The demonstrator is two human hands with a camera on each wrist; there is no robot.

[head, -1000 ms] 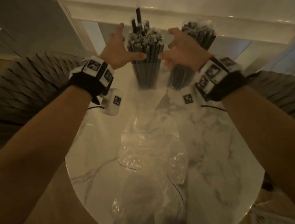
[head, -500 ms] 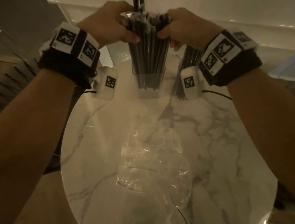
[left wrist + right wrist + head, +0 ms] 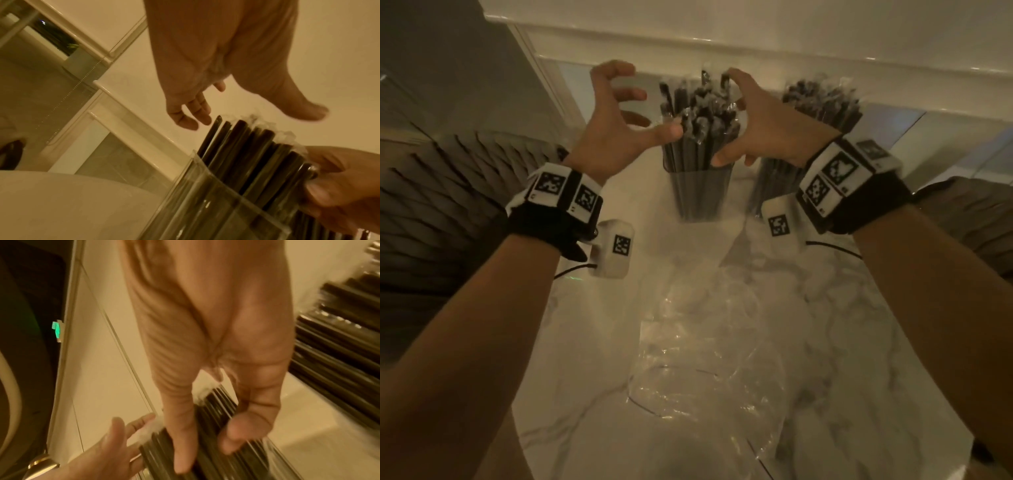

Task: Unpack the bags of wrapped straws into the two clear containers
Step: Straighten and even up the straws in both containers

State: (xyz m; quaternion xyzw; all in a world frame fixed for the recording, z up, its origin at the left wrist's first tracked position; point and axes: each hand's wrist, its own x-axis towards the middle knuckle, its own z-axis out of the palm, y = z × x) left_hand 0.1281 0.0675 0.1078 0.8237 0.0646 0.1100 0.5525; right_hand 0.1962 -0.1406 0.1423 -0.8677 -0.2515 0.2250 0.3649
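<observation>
Unlabelled straws (image 3: pixel 697 137) (wrappers unreadable)

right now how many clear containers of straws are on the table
2. The near container stands mid-table between the left hand and right hand. The far container stands beside it, partly hidden behind the right wrist. None other shows.

Marble table (image 3: pixel 859 342): two straw containers (image 3: pixel 700 192), empty bags (image 3: pixel 705 359) (clear plastic).
</observation>
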